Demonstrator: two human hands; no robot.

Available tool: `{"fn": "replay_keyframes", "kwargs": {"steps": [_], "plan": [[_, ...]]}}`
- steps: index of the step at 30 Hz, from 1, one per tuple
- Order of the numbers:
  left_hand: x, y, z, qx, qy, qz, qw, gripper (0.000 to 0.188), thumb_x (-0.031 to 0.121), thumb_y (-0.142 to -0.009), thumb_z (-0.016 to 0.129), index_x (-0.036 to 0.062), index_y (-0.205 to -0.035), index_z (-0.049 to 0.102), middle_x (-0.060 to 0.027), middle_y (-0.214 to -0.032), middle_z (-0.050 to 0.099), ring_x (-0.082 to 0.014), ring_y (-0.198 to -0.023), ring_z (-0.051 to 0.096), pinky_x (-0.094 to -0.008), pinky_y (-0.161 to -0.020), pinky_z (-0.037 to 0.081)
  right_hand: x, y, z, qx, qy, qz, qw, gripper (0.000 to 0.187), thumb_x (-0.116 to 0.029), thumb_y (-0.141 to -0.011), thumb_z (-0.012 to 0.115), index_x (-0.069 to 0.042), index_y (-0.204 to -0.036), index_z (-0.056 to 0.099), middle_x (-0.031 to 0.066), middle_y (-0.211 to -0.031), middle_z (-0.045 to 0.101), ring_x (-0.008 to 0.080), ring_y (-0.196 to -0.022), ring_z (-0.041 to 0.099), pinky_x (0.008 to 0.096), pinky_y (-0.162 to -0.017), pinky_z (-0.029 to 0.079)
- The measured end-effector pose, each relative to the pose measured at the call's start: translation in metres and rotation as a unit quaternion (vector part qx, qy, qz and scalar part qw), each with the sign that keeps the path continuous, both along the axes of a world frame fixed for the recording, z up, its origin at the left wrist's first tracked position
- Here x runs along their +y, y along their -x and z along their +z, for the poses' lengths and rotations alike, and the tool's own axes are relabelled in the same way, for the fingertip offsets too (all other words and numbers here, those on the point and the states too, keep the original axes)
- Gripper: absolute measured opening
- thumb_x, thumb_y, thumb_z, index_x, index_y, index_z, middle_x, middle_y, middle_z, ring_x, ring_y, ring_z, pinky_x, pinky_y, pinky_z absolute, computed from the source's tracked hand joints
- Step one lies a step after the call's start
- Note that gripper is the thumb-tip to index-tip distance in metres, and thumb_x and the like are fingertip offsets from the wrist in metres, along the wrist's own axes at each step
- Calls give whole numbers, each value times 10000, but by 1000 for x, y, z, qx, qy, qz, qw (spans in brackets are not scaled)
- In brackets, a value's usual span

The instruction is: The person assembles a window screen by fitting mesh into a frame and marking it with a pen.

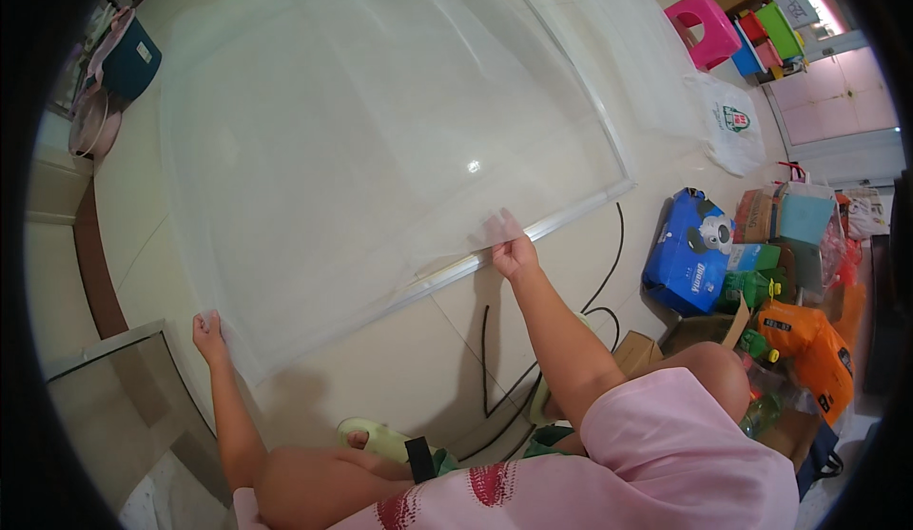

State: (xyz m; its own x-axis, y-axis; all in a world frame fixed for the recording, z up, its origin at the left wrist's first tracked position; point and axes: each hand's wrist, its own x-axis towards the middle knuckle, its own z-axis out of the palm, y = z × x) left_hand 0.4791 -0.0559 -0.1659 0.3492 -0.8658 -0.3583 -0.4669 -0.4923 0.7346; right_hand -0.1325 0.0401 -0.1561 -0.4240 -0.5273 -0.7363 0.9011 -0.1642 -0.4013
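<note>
A large sheet of thin, see-through white mesh (314, 178) spreads over a silver metal frame (580, 83) on the tiled floor. My left hand (210, 336) pinches the sheet's near left corner, which lies beyond the frame's near edge. At the near side of the frame, my right hand (512, 250) grips the mesh's edge, with some fingers showing through the fabric. The mesh has soft folds toward its far right part. Its far end runs out of the picture.
Black cord (487, 359) curls on the floor near my feet. Right of me stand a blue package (689, 252), an orange bag (808, 349) and cardboard boxes. A pink stool (706, 31) is far right. Another framed screen (133, 378) lies at the left, below a dark blue bin (133, 59).
</note>
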Motion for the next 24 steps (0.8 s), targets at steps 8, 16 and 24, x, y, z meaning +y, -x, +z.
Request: {"fn": "replay_keyframes", "kwargs": {"steps": [8, 16, 24], "plan": [[48, 27, 62, 437, -99, -12, 894, 464, 118, -861, 565, -24, -1274, 409, -125, -1200, 555, -253, -1090, 556, -378, -925, 468, -59, 6, -32, 48, -57, 116, 990, 220, -87, -889, 545, 22, -1080, 549, 129, -986, 596, 250, -889, 593, 374, -744, 514], [6, 40, 72, 535, -8, 5, 845, 440, 74, -848, 551, -10, -1265, 438, -136, -1212, 548, -263, -1110, 543, -414, -947, 461, -82, 29, -33, 358, -185, 230, 886, 227, -110, -811, 564, 33, -979, 622, 96, -849, 638, 265, -790, 616, 390, -673, 496], [-1, 32, 63, 553, -16, 38, 832, 476, 38, -830, 482, -7, -1300, 417, -155, -1284, 500, -299, -1176, 492, -439, -1002, 403, 6, -29, -28, 248, -213, 41, 944, 80, -64, -756, 670, -12, -807, 637, 41, -747, 603, 183, -697, 577, 326, -635, 482]]}}
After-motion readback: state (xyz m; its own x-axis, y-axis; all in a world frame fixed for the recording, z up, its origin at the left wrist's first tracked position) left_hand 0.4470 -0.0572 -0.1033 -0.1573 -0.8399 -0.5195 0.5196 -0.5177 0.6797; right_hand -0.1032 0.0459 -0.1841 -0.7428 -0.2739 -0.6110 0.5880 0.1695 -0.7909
